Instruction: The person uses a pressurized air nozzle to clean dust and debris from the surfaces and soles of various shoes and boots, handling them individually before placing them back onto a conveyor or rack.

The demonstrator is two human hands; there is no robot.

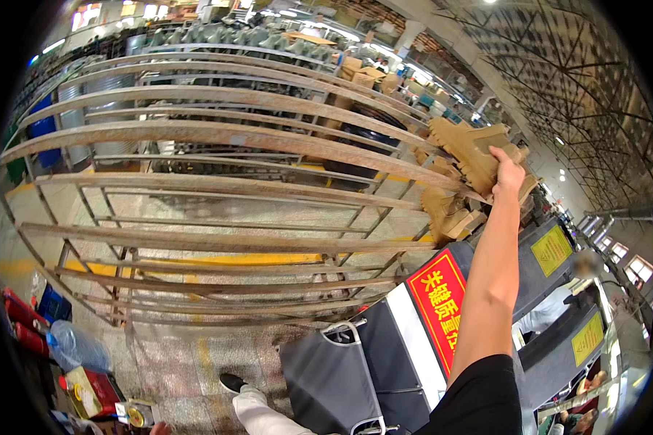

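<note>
Seen from a head camera looking down and out across a factory floor.

Right hand (506, 172) raised high at about 2 o'clock in the view, arm fully extended from the lower edge, fingers wrapped over the near edge of a tan suede boot (474, 148). Boot held at the top right end of a rusty metal rack (218, 134), its long axis running from upper left down to lower right, sole side up and toe end toward 10 o'clock. Touching the hand directly, beyond the fingertips rather than beneath the palm. Whether resting on the top rail or just above it: cannot tell.

More tan boots (448, 209) just below, at 7 o'clock from the held one, sitting on the next rails down, near the forearm but apart from the hand.

Left hand not in view, so the right is the only one near the boot.

Rack otherwise bare across its long curved rails, spreading toward 9 o'clock. Grey machine with a red sign (438, 303) and yellow labels (551, 250) at 5 o'clock, under the raised arm. Grey folding trolley (334, 377) at 6 o'clock. Clear plastic bottle (76, 346) at 8 o'clock near the floor. Own white-trousered leg and dark shoe (232, 383) at the lower edge.
</note>
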